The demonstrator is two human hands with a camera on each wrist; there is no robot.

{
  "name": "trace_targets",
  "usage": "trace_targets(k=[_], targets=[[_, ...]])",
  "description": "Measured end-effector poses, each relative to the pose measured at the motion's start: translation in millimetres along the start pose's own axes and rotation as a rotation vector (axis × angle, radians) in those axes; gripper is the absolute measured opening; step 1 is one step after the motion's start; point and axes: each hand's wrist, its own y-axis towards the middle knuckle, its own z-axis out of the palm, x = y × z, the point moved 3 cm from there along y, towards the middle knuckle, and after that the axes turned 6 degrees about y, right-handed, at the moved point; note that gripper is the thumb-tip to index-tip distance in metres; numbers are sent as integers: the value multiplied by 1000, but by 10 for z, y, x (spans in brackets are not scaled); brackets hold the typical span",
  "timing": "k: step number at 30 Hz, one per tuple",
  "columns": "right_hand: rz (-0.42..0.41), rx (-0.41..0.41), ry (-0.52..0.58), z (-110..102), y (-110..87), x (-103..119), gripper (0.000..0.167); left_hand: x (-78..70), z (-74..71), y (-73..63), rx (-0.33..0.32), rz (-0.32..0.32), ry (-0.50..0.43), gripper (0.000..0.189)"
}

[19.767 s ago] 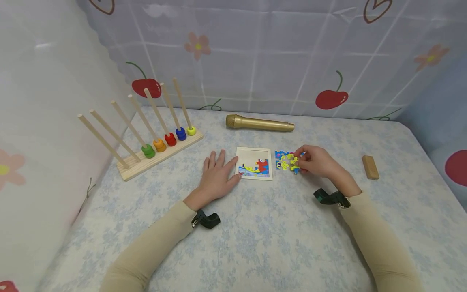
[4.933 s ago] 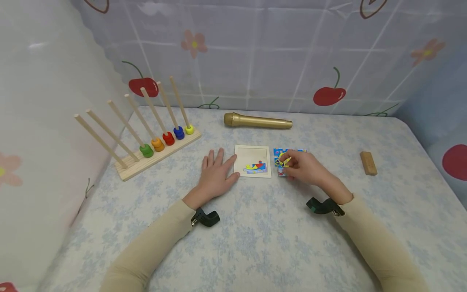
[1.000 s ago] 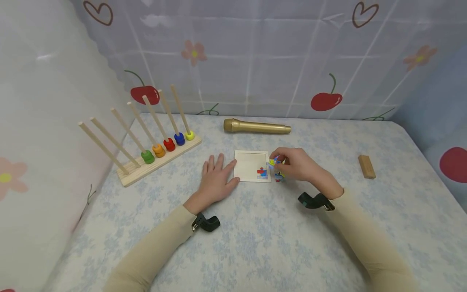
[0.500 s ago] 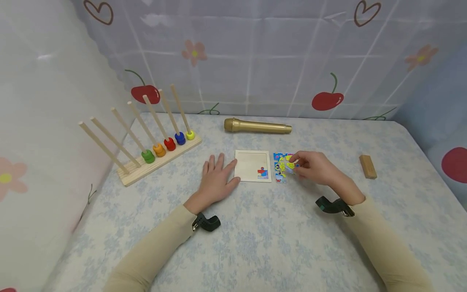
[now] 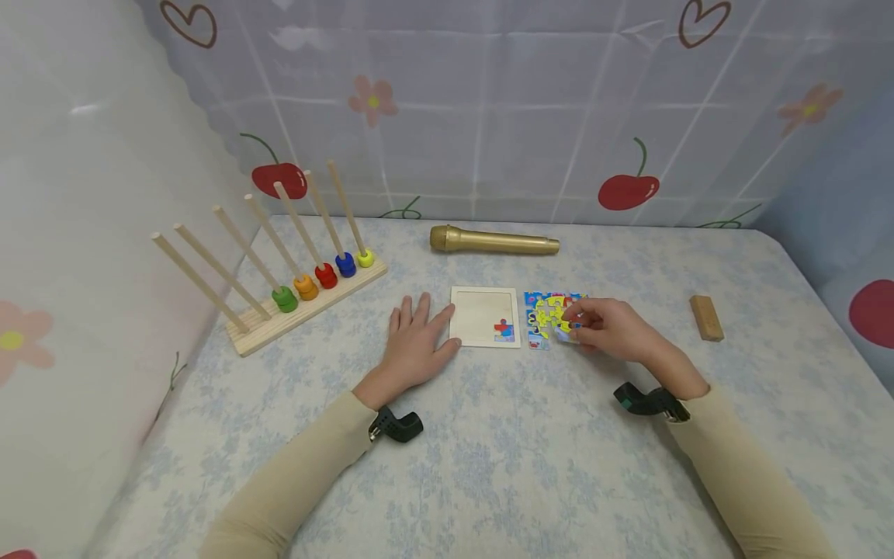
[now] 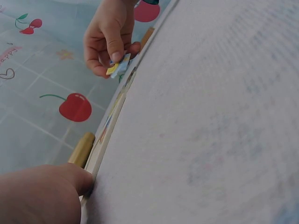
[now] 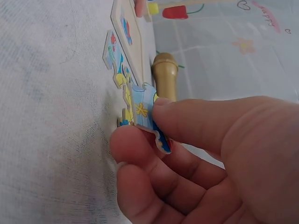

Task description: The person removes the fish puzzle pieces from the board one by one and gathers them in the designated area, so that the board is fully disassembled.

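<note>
My right hand pinches a puzzle piece between thumb and fingers; the piece shows pale blue with a yellow starfish. It is held tilted, close over the other puzzle pieces, which lie grouped to the right of the frame. The square wooden puzzle frame holds one red and blue piece in its lower right corner; the rest of its bed is bare. My left hand lies flat on the table with fingers spread, thumb and index fingertip at the frame's left edge.
A gold toy microphone lies behind the frame. At the left stands a wooden peg stand with coloured beads on several of its pegs. A small wooden block lies at the right. A patterned curtain hangs behind the table.
Over twenty seconds, pieces left the frame for the group at right, down to one. In the last second, my right hand moved right with the pinched piece; the left hand stayed put.
</note>
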Motion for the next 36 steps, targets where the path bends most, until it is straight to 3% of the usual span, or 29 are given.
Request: trace_targets(k=[16, 30, 36], targets=[[-60, 40, -52, 74, 5, -38, 20, -1, -5, -1, 10, 3, -1, 62], [-69, -22, -117, 96, 32, -31, 18, -4, -22, -1, 9, -5, 9, 62], [-33, -47, -138, 98, 26, -11, 16, -4, -16, 3, 10, -2, 12, 62]])
